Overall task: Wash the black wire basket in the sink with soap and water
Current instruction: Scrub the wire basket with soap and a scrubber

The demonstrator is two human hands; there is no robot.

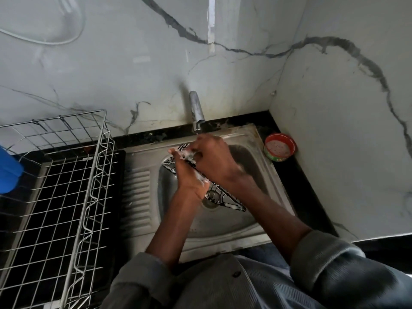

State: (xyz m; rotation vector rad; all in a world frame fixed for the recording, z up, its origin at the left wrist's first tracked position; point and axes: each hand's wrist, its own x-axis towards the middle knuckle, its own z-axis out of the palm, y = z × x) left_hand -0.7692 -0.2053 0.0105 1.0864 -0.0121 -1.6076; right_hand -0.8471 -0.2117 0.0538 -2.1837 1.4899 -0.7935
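Observation:
The black wire basket (pixel 225 200) stands tilted in the steel sink (pixel 138 190), over the drain, with white foam on its wires. My right hand (pixel 215 160) grips its upper edge from the right, fingers curled round the wires. My left hand (pixel 189 177) lies against the basket's left side, its fingers stretched up along the wires and covered in suds. Both hands hide most of the basket's middle. The tap (pixel 197 114) ends just above my hands; I cannot tell whether water is running.
A red-rimmed round tub of pinkish soap (pixel 279 148) sits on the black counter in the right corner. A large steel wire dish rack (pixel 66 186) stands on the left beside the sink, with a blue object (pixel 9 170) at its far left. Marble walls close the back and right.

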